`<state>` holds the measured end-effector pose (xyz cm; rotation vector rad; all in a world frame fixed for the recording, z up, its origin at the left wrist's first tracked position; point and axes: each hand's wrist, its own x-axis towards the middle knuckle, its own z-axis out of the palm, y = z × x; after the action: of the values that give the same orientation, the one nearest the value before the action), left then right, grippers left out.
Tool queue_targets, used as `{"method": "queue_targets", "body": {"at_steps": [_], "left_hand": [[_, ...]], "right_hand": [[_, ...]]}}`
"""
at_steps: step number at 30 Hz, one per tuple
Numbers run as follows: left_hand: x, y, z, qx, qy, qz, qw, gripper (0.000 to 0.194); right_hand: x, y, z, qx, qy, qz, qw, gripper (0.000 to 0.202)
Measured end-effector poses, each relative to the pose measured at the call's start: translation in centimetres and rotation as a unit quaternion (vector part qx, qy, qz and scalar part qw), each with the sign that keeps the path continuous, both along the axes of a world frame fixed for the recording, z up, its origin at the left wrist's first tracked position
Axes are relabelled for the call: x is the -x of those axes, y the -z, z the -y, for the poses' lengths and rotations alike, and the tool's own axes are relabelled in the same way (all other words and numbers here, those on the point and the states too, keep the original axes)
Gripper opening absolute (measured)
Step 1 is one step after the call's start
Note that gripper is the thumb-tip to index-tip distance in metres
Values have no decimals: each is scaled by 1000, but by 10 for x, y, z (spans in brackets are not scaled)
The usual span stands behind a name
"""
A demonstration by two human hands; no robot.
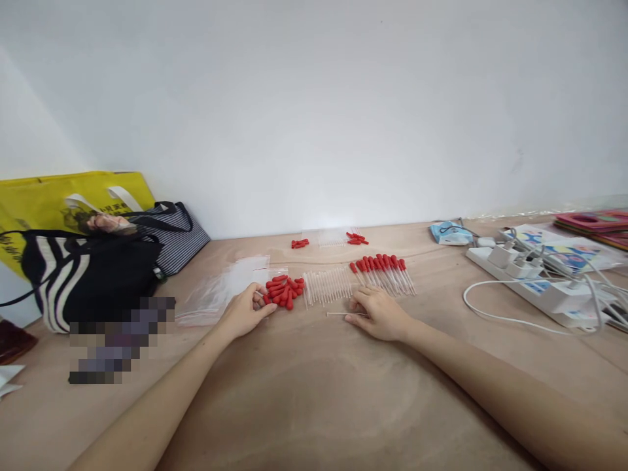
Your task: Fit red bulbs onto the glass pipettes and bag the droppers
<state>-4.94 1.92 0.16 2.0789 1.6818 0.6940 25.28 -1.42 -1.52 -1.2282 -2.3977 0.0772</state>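
Nothing can be read with certainty. Dark Chinese-style characters (116, 206) are printed on the yellow bag (44, 196), by its white handles, partly covered; too small and blurred to be made out. More dark lettering (10, 245) is seen lower on the same bag, cut by the frame edge, also illegible. Three white stripes are carried on the black bag (112, 281); no wording can be resolved there.

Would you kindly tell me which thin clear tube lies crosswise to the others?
The single tube in the right hand, nearer than the row of bare tubes; it points sideways, while the others point away from the person.
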Motion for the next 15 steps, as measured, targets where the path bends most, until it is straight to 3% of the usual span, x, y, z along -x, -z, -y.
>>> {"method": "queue_targets", "body": {"at_steps": [3,8,12,15], "left_hand": [[4,-2,-4,0,-4,30,1000,28],[-14,-14,7,-123,-29,76,989,20],[-51,-8,33,-168,130,53,976,15],[-71,6,45,-176,194,5,965,18]], "right_hand": [[4,3,0,9,-1,-32,999,19],[11,9,0,38,3,-63,997,15],[12,13,2,50,11,-83,995,14],[11,16,5,45,19,-100,994,14]]}}
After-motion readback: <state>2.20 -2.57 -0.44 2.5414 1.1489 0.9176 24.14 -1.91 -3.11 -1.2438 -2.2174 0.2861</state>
